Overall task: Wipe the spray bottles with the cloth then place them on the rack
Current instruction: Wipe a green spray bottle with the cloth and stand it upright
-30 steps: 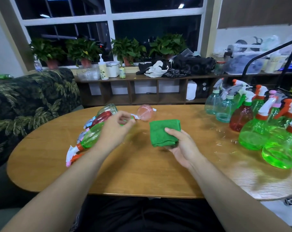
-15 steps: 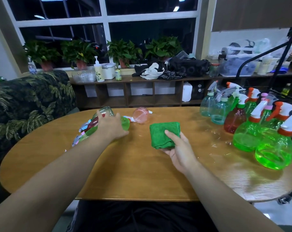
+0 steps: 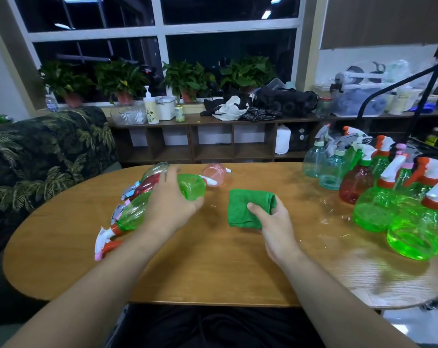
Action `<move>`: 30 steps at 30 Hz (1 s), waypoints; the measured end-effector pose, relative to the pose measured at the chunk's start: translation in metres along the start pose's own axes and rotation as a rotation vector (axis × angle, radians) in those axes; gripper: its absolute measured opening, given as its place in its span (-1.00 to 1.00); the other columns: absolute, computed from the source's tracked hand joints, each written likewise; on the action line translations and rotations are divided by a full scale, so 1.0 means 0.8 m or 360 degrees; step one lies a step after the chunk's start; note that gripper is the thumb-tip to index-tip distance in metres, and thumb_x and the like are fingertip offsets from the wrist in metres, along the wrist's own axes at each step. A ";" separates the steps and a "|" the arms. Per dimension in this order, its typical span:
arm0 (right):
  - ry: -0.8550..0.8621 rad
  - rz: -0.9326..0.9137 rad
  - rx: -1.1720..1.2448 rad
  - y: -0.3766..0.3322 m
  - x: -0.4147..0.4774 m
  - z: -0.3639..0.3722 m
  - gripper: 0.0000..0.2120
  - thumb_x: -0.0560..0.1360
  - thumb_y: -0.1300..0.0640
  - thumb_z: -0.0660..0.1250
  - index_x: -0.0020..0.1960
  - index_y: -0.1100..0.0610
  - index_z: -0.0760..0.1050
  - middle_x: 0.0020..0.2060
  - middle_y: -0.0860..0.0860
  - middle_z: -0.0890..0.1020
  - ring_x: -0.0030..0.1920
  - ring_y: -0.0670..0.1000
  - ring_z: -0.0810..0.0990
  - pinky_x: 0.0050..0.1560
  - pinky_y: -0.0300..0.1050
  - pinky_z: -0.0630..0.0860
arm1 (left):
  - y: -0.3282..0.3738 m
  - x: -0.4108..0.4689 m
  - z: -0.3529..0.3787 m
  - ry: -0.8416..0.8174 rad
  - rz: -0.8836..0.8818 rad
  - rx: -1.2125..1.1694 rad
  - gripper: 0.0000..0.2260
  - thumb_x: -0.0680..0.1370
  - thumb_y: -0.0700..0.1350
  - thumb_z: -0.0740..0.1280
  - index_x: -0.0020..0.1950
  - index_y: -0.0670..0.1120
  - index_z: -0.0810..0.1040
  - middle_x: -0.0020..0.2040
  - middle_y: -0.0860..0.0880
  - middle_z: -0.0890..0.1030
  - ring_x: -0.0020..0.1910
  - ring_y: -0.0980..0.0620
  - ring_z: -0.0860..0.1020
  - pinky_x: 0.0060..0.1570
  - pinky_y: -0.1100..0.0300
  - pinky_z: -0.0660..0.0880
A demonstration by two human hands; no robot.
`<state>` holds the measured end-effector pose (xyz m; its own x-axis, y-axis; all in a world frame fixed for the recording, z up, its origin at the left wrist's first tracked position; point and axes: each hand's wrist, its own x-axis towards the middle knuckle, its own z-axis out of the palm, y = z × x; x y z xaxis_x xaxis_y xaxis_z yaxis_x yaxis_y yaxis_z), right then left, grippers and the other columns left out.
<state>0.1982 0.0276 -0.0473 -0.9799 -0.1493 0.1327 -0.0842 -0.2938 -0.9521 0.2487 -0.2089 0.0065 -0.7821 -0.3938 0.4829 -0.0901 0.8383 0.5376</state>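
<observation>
On the wooden table (image 3: 213, 272), my left hand (image 3: 169, 204) grips a small green spray bottle (image 3: 191, 185) lying on its side, fingers curled over its body. My right hand (image 3: 273, 222) holds a folded green cloth (image 3: 245, 208), thumb on top of it. To the left lies a pile of several spray bottles on their sides, among them a green one with an orange and white trigger (image 3: 127, 217) and a red one (image 3: 145, 188). A pink bottle (image 3: 214, 172) lies behind the held bottle.
Several upright spray bottles stand at the table's right end, green ones (image 3: 414, 234) in front, a red one (image 3: 354, 184) and clear blue ones (image 3: 313, 159) behind. A leaf-patterned sofa (image 3: 37, 159) is on the left. A low wooden shelf (image 3: 213, 139) with plants runs under the window.
My left hand reached to the bottle pile and closed around a small green bottle, now drawing it toward the cloth. My right hand stayed on the cloth.
</observation>
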 end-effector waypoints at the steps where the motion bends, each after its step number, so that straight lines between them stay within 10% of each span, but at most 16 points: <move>1: 0.0040 -0.0060 -0.0058 0.002 0.001 0.000 -0.84 0.59 0.31 0.47 0.09 0.12 0.58 -0.03 0.06 0.76 0.02 0.12 0.74 0.19 0.37 0.66 | 0.003 -0.011 0.007 0.0008 -0.0041 -0.0212 -0.20 0.37 0.12 0.66 0.51 0.03 0.36 0.43 -0.01 0.50 0.36 -0.08 0.51 0.35 -0.02 0.49; 10: 0.0132 -0.0019 0.0036 0.006 0.006 0.003 -0.82 0.66 0.25 0.40 0.20 0.07 0.48 0.11 0.12 0.74 0.02 0.12 0.79 -0.06 0.18 0.74 | 0.043 -0.070 0.074 -0.0093 -0.0056 -0.0819 -0.23 0.35 0.15 0.68 0.50 0.21 0.43 0.31 0.16 0.48 0.17 0.42 0.47 0.20 0.57 0.29; 17: 0.0105 0.0047 0.0079 -0.001 0.006 -0.006 -0.76 0.67 0.32 0.32 0.26 0.06 0.56 0.13 0.10 0.76 0.06 0.12 0.78 -0.06 0.07 0.74 | 0.014 -0.073 0.073 -0.0511 0.0091 -0.1234 -0.24 0.39 -0.15 0.67 0.49 0.08 0.39 0.40 0.08 0.58 0.42 -0.02 0.55 0.44 -0.21 0.49; 30: -0.0121 -0.0085 0.0131 -0.010 -0.002 -0.018 -0.59 0.64 0.41 0.31 0.19 -0.07 0.68 0.18 0.10 0.74 0.21 0.21 0.72 0.23 0.28 0.65 | 0.019 -0.087 0.060 -0.0529 0.0376 -0.0975 0.04 0.33 -0.21 0.73 0.66 0.11 0.23 0.53 0.23 0.45 0.50 0.15 0.47 0.51 0.21 0.38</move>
<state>0.1976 0.0438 -0.0438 -0.9576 -0.2015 0.2060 -0.1176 -0.3791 -0.9178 0.2723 -0.1506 -0.0520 -0.8924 -0.0125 0.4510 0.3884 0.4874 0.7821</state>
